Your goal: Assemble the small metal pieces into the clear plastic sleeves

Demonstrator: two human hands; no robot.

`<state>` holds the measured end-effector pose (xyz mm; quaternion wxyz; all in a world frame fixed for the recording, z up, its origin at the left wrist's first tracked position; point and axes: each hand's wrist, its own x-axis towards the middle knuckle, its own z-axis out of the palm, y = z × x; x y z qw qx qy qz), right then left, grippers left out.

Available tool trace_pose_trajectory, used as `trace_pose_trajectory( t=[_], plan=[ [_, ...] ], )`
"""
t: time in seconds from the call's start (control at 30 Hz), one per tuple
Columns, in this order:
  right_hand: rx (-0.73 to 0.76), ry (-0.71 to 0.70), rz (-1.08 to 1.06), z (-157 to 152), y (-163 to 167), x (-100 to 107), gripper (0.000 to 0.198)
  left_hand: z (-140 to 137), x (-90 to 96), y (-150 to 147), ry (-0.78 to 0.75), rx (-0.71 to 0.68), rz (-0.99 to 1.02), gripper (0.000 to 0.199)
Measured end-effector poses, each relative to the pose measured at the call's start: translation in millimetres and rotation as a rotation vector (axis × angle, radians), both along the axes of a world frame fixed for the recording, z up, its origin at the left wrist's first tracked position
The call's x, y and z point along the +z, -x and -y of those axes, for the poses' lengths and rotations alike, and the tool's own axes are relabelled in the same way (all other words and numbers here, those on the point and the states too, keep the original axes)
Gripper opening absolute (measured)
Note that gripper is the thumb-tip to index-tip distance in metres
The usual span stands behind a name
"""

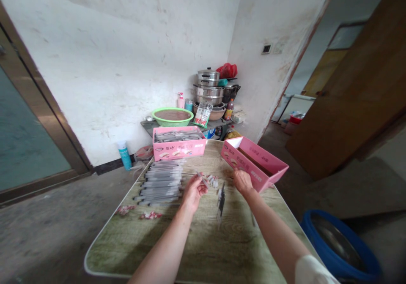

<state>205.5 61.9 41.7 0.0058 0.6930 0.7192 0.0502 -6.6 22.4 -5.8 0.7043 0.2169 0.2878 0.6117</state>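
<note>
My left hand (pixel 194 191) is closed around a slim translucent pen barrel (pixel 203 180) over the middle of the table. My right hand (pixel 242 181) is curled shut beside the front wall of the right pink box (pixel 258 176); whatever its fingertips hold is too small or hidden to make out. To the left of my left hand lies a row of pens (pixel 163 182), greyish and see-through with dark ends. Between my hands are small white-and-red pieces (pixel 212 181) and a few thin dark sticks like refills (pixel 221 200), blurred.
A left pink box (pixel 180 149) full of pens stands at the table's (pixel 222 250) far edge. Red-and-white scraps (pixel 151 215) lie near its left side. Behind are a green basin (pixel 173 117) and stacked steel pots (pixel 208 91). A blue tub (pixel 341 246) stands on the floor at right.
</note>
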Motion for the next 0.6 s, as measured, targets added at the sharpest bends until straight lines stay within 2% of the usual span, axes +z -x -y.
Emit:
trace_pose_trajectory(
  t=[0.13,0.2,0.23,0.3,0.4,0.6],
  plan=[
    [-0.002,-0.147,-0.32,32,20,-2,0.024,0,0.4,-2,-0.02,-0.013,-0.021,0.039],
    [0.0,-0.256,-1.053,53,33,-11,0.02,1,1.2,-4,-0.037,-0.022,-0.032,0.038],
    [0.017,-0.28,-1.348,64,40,-16,0.021,2,1.5,-5,-0.045,-0.026,-0.039,0.038],
    [0.016,-0.309,-1.71,81,53,-27,0.023,3,1.7,-6,-0.059,-0.027,-0.053,0.038],
    [-0.028,-0.347,-1.882,94,66,-41,0.029,3,0.8,-7,-0.063,-0.002,-0.069,0.039],
    [0.005,-0.337,-1.845,94,73,-51,0.027,3,-1.3,-9,-0.069,0.028,-0.101,0.041]
  ],
)
